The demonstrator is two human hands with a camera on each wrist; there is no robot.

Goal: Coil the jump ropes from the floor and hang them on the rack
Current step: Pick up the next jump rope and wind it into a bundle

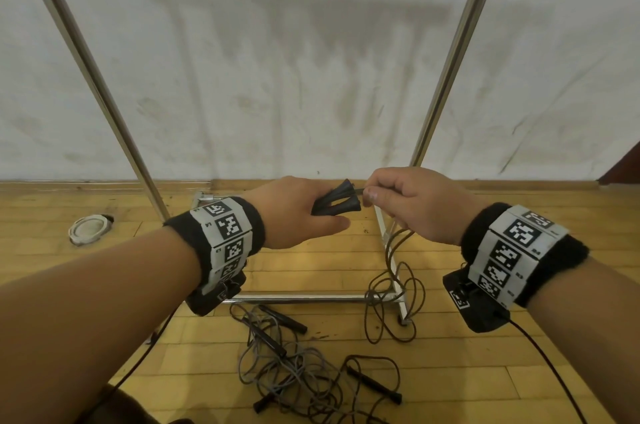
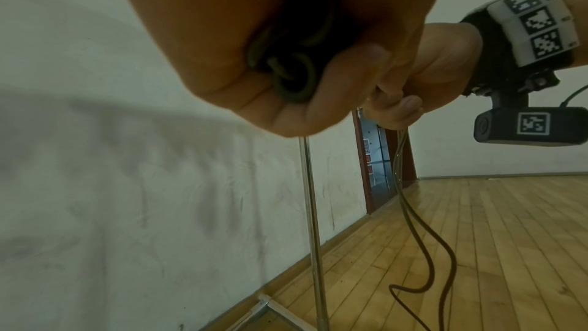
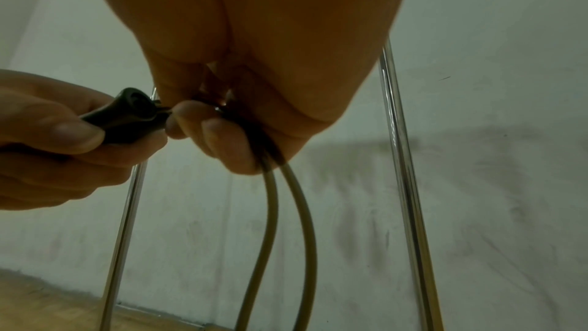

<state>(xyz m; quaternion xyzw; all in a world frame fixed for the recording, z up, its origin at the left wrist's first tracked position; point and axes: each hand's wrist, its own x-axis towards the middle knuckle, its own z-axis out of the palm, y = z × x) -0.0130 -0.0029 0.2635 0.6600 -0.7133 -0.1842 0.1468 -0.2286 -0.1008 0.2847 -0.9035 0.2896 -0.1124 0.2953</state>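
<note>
wood floor (image 1: 311, 264) | rack base (image 1: 298, 299) | tangled jump ropes (image 1: 298, 375) | white ring (image 1: 88, 229)

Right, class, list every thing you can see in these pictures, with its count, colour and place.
Held jump rope: one, brownish cord, black handles together in the left hand, cord trailing to the floor.
Jump ropes on floor: tangled heap, grey and dark cords, black handles; count unclear.
Rack: one, silver metal, against the wall.
Round white object: one, floor at left.
Floor: yellow wood planks.
Wall: white, scuffed.
Doorway: one, dark red frame, far right.
Left hand: grips both handles.
Right hand: pinches the cord beside the handles.
</note>
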